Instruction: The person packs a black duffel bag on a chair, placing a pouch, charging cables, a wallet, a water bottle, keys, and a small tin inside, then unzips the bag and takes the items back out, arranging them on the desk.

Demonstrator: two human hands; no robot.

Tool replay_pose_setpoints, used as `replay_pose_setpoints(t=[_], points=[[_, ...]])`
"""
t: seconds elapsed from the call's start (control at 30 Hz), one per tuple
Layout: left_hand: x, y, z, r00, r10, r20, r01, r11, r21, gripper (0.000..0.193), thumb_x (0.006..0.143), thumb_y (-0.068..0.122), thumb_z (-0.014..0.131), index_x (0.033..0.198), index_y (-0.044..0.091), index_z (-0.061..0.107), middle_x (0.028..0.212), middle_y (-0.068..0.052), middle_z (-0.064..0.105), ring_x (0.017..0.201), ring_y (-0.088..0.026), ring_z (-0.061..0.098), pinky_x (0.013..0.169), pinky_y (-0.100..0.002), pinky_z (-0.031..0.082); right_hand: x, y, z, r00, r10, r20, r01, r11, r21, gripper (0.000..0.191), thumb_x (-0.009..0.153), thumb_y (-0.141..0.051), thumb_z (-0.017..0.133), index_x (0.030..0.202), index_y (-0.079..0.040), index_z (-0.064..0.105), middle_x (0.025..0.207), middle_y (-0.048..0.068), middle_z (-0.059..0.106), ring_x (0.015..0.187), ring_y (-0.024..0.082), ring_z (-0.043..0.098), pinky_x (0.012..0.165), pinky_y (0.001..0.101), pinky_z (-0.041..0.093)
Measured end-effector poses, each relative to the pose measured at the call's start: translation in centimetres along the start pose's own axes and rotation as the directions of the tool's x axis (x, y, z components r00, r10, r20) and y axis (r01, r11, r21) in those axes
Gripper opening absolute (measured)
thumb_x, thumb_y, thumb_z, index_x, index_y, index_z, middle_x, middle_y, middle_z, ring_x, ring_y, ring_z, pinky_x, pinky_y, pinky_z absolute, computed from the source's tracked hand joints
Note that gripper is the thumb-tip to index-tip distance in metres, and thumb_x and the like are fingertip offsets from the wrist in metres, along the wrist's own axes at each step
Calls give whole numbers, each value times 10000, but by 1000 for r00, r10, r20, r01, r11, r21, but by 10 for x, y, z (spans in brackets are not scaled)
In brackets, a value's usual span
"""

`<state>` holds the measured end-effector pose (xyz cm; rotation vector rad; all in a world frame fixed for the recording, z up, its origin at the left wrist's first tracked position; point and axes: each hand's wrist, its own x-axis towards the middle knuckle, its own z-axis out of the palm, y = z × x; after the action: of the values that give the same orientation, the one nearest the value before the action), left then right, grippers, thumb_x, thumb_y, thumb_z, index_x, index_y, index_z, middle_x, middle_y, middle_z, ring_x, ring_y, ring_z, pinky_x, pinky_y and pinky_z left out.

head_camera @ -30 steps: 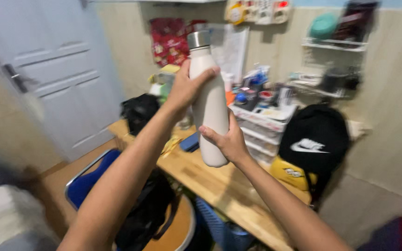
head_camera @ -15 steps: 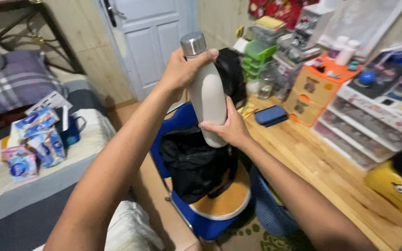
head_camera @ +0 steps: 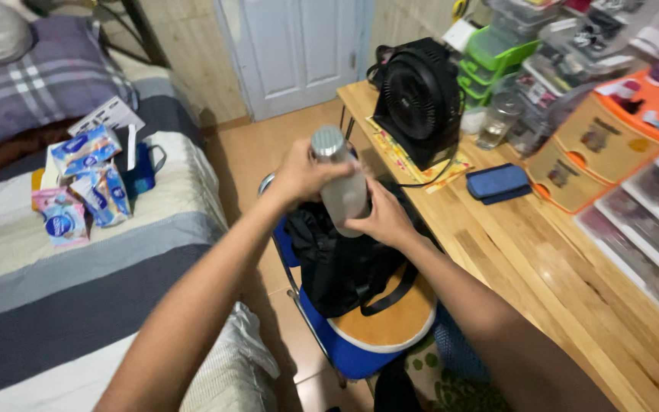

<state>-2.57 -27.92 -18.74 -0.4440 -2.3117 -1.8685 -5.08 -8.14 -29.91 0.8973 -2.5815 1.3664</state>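
Observation:
A white metal bottle (head_camera: 342, 200) with a silver cap is held upright in both of my hands, just above a black bag (head_camera: 345, 263) that lies on a blue chair (head_camera: 360, 347) with a wooden seat. My left hand (head_camera: 303, 174) wraps the bottle near its neck. My right hand (head_camera: 381, 217) grips the lower body from the right side. The bottle's base is hidden behind my fingers and sits at the bag's top edge.
A wooden desk (head_camera: 543, 275) runs along the right with a black fan (head_camera: 419, 95), a blue pouch (head_camera: 499, 183), a glass (head_camera: 497, 122) and plastic drawer units (head_camera: 604, 145). A bed (head_camera: 78, 267) on the left carries snack packets (head_camera: 85, 183) and a blue mug (head_camera: 145, 169). A white door (head_camera: 299, 46) stands behind.
The bottle came down from head height to just above the black bag, both hands still on it. My view swung left and down from the desk wall to the chair and bed.

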Motion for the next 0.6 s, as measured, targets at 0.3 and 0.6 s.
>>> replay_pose_setpoints(t=[0.3, 0.6], points=[[0, -140, 18, 899, -223, -377, 227, 973, -34, 406, 787, 242, 866, 1145, 96, 741, 991, 6, 766, 900, -77, 705, 790, -292, 589, 19, 151, 22, 982, 186, 14, -152, 842, -518, 418, 717, -259, 871, 1125, -262, 780, 1523, 162, 443, 1329, 421, 469, 1036, 552, 431], [-26, -234, 86, 838, -351, -418, 374, 927, -27, 443, 744, 243, 899, 1134, 94, 751, 972, -26, 773, 895, -122, 706, 807, -304, 584, 47, 181, 10, 872, 368, 324, -248, 901, -357, 728, 690, -33, 702, 1392, -206, 617, 1480, 250, 447, 1317, 426, 502, 1074, 473, 455]])
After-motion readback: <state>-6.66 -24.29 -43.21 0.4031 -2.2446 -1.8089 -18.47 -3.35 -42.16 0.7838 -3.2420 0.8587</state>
